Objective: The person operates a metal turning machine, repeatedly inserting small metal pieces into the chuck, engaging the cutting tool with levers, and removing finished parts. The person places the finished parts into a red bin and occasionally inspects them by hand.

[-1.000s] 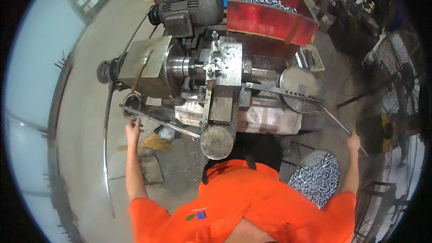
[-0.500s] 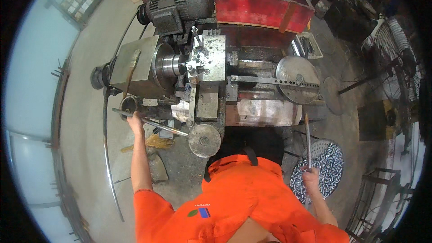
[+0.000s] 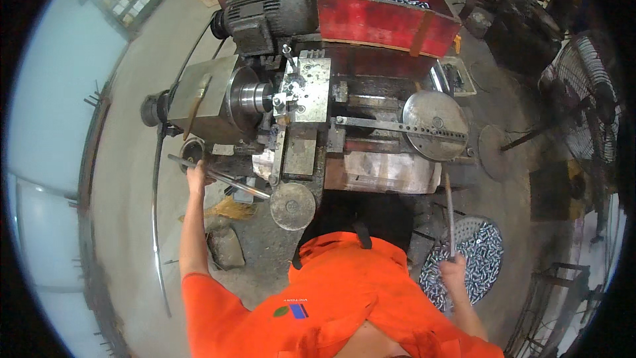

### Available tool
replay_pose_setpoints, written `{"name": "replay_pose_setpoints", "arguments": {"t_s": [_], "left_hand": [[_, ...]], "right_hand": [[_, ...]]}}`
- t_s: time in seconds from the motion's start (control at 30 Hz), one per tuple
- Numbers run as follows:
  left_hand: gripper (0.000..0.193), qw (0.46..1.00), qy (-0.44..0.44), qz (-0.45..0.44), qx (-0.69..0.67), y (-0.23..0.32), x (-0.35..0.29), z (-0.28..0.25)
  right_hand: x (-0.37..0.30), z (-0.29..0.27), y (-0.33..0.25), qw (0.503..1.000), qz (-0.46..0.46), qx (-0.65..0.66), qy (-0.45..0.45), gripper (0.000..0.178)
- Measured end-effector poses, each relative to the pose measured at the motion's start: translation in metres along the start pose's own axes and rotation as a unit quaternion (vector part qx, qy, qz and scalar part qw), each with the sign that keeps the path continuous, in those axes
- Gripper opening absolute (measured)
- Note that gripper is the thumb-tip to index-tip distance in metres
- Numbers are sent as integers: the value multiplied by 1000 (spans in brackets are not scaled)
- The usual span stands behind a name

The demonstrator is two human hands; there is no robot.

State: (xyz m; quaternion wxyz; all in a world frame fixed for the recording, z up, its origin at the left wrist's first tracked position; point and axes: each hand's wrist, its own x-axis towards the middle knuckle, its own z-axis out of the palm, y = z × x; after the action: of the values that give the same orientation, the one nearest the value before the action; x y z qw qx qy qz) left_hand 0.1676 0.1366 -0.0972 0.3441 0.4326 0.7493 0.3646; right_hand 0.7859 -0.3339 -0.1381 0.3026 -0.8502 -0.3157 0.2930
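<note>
My left hand (image 3: 195, 178) is closed around a long metal rod (image 3: 244, 187), which slants down toward a round metal disc (image 3: 292, 206) at the front of a lathe-like machine (image 3: 310, 93). Over on the right, my right hand (image 3: 453, 271) grips the lower end of a narrow upright metal bar (image 3: 450, 215). The bar's upper end is near the machine's front edge. Beyond it lies a larger metal disc (image 3: 435, 124), crossed by a perforated flat bar (image 3: 381, 124). The machine's chuck (image 3: 250, 98) faces the tool block on its left side.
A round perforated tray (image 3: 470, 227) heaped with small shiny metal pieces lies beside my right hand. A red bin (image 3: 384, 23) of similar pieces stands behind the machine, next to a motor (image 3: 271, 18). A brush (image 3: 197, 106) rests on the headstock. A fan (image 3: 583, 96) stands far right.
The view has shifted slightly, with the machine's right side lower in the picture. Both hands keep their hold on the rod and the bar.
</note>
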Motion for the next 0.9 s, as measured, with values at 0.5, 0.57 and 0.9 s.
{"name": "replay_pose_setpoints", "arguments": {"t_s": [0.5,0.57,0.9], "left_hand": [[53,965,-78,-8,-250,-21,-10,-8],[54,971,-38,-9,-237,-58,-4,-9],[50,897,-1,128,423,-134,-31,83]], "right_hand": [[217,-123,-46,829,31,-456,324,70],[212,-113,-36,814,-53,-456,356,71],[198,-101,-41,820,-10,-451,352,67]]}}
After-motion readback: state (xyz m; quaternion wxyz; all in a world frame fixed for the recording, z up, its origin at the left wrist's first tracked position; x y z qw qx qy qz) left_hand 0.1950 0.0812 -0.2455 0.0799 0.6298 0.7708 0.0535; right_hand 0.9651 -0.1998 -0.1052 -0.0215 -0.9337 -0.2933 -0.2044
